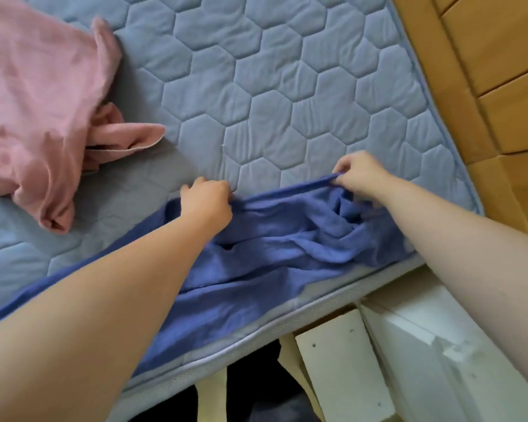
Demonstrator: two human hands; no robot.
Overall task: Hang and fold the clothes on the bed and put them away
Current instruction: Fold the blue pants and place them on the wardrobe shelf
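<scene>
Clothes lie on the pale blue quilted mattress [287, 86]: a blue garment [272, 254] stretches from the lower left of the frame toward the centre right, along the mattress's near edge, and a crumpled pink garment [37, 102] sits in the upper left, well apart from it. Your left hand [206, 201] has its fingers curled into the blue garment's far edge near the centre of the frame. Your right hand [358, 173], at centre right, pinches that same edge between thumb and fingers, lifting it slightly. Wooden floor [500, 71] fills the upper right, and white panels [342, 367] stand below the mattress at lower right.
</scene>
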